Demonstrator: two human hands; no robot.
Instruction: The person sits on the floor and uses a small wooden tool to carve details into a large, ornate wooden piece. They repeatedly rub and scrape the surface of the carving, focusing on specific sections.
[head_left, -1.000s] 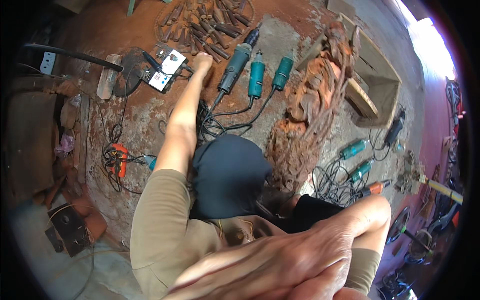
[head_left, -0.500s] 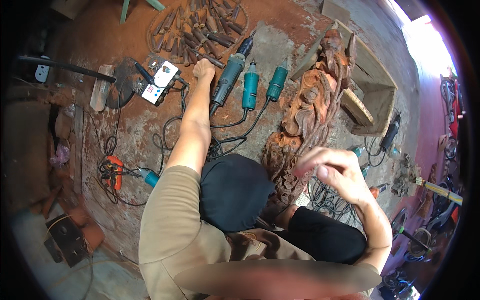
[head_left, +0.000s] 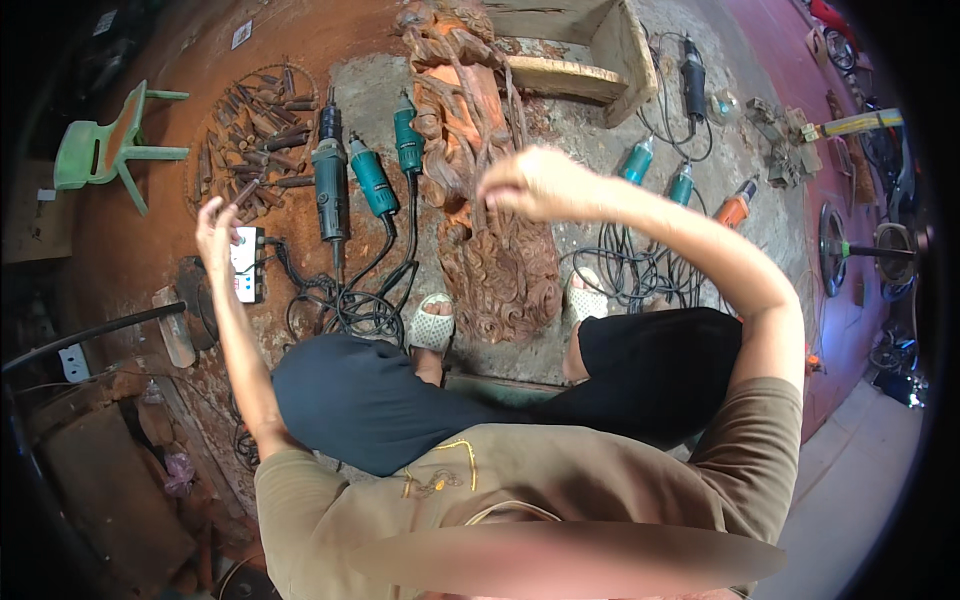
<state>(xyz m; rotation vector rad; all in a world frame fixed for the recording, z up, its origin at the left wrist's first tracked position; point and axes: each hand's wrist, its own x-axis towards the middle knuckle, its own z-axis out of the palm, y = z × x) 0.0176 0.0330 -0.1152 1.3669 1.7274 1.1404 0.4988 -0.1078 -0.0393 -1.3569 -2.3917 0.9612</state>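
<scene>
My left hand (head_left: 217,238) is at the near edge of a heap of wooden-handled carving chisels (head_left: 270,135). Its fingers are closed around one brown carving chisel (head_left: 246,192), which slants up from the fingertips. Over the long brown wood carving (head_left: 500,270), which lies between my feet, hangs my right hand (head_left: 535,185). Its fingers are curled together, and whatever they may hold is hidden. The carving has deep relief, with orange-brown patches toward its far end.
Green and dark power grinders (head_left: 372,180) lie left of the carving, beside a white control box (head_left: 245,265). More corded tools (head_left: 638,160) and tangled black cables (head_left: 640,265) lie to the right. A wooden box frame (head_left: 635,60) stands behind; a green chair (head_left: 100,150) is far left.
My view has swung left and my knees are spread apart. My left hand has drawn back from the chisel heap with a chisel. My right hand has moved farther over the carving.
</scene>
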